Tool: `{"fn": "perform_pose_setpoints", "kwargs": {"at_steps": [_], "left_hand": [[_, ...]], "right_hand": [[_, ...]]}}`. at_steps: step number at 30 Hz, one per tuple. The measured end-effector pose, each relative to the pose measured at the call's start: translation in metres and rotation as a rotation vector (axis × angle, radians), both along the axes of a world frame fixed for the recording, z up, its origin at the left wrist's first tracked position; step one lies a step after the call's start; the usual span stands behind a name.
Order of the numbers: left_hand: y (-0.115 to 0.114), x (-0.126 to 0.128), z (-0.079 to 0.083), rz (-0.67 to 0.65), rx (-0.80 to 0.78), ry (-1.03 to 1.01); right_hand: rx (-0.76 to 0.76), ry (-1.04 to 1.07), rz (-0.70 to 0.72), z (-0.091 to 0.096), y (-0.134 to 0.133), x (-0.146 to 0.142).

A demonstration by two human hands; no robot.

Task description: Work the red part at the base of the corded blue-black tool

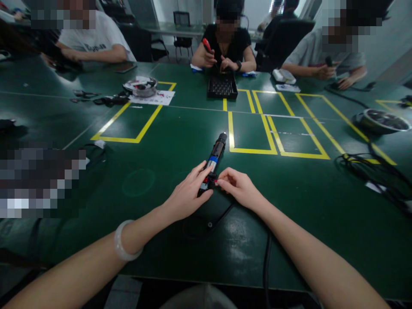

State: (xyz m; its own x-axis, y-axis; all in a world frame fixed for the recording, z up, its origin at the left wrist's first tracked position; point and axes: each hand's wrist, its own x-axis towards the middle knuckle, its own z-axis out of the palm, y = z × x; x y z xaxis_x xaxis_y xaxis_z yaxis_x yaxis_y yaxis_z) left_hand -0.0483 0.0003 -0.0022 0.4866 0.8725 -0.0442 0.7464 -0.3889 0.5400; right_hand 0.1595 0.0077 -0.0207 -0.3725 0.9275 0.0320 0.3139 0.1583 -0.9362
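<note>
- A green table spreads around my grip, with yellow tape beyond and to the right; a person sits across from me, behind a black tray.
- The tool lies on the table beneath my left hand, tip pointing away from me. My fingers drape over its near part; I can't tell whether they clamp it.
- My right hand, just beside, has thumb and forefinger together on a small red bit at the tool's side.
- A black cable lies nearer me than both hands.
- I judge this step to be fingertip work on the red bit; the next move calls for a steady tool and a fine pinch.
</note>
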Motion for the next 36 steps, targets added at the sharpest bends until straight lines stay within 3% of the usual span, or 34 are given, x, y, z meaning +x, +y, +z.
{"fn": "perform_pose_setpoints", "kwargs": {"at_steps": [4,10,36], "left_hand": [[0.0020,-0.0024,-0.0033,-0.018,-0.009,-0.049],[0.0027,-0.0038,-0.0056,-0.028,-0.014,-0.103],[0.0022,-0.0045,-0.0045,-0.052,-0.006,-0.123]], "right_hand": [[-0.172,0.067,-0.003,-0.0001,0.0024,0.0007],[-0.254,0.109,0.002,0.0033,0.0042,0.0015],[-0.280,0.180,0.048,0.0041,0.0029,0.0005]]}}
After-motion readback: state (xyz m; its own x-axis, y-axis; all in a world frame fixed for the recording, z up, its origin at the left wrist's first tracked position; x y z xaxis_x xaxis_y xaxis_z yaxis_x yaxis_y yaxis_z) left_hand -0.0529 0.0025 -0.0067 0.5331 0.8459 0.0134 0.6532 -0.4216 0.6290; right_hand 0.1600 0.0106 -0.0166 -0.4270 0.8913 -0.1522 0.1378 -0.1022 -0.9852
